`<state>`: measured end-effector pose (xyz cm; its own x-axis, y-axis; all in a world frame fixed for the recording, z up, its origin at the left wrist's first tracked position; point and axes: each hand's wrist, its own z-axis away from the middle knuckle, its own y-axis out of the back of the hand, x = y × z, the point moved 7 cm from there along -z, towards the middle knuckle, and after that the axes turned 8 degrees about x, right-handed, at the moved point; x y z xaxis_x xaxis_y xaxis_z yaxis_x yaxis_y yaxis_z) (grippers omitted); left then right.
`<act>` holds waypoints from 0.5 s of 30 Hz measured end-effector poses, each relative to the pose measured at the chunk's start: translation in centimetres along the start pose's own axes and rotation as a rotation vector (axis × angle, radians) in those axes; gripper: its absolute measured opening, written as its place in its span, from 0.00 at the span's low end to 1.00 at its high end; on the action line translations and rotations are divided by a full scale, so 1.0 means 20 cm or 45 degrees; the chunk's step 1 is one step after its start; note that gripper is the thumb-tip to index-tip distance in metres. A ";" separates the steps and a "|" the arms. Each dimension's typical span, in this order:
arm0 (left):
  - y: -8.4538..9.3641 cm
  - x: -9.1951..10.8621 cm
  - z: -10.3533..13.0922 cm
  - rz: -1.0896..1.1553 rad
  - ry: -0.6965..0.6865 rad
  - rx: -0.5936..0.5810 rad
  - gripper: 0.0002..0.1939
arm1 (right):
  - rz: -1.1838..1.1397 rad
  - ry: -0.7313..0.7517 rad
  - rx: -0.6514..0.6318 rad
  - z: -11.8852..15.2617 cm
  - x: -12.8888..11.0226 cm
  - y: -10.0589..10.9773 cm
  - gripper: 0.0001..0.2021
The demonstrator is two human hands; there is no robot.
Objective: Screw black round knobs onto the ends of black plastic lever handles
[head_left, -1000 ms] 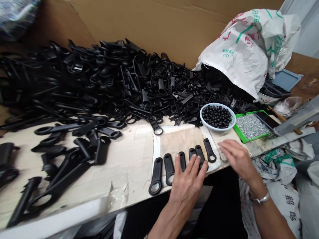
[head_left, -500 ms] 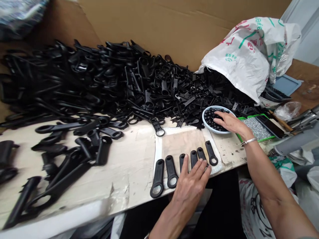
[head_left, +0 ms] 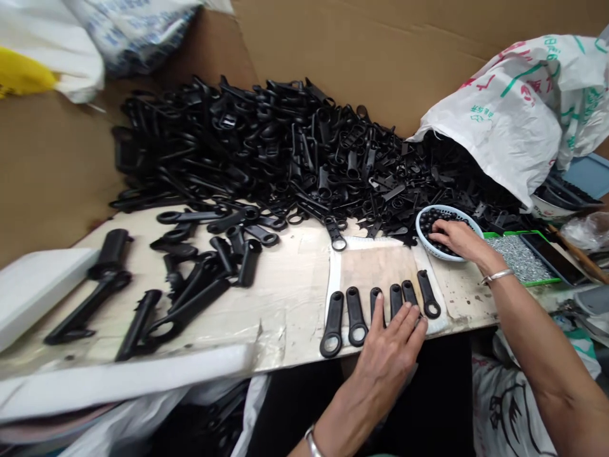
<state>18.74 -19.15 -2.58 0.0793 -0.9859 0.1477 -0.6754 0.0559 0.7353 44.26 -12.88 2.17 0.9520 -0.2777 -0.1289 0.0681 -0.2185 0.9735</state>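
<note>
Several black ring-ended handle parts stand side by side in a row on a pale mat at the table's front edge. Flat over the middle ones lies my left hand, its fingers spread and resting on them. My right hand reaches into a light blue basket of small black balls. Its fingertips are bent down among the balls, and whatever they pinch is hidden. One more ring-ended part lies just behind the mat.
A large heap of black parts fills the table's back, beside a white printed bag. Right of the basket are a green tray of small metal pieces and a dark phone. Loose black tubes lie left.
The view has swung left, so things appear farther right. My right hand's fingers have curled down more into the balls. My left hand stays on the row of parts.
</note>
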 end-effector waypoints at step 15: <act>0.09 0.02 -0.05 -0.121 0.003 -0.267 0.18 | -0.237 0.640 -0.011 -0.02 -0.70 -0.11 0.12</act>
<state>18.32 -19.21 -0.58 0.1376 -0.9878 0.0724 -0.4978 -0.0057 0.8673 30.94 -8.15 1.98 0.9491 0.2474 -0.1951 0.2497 -0.2129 0.9446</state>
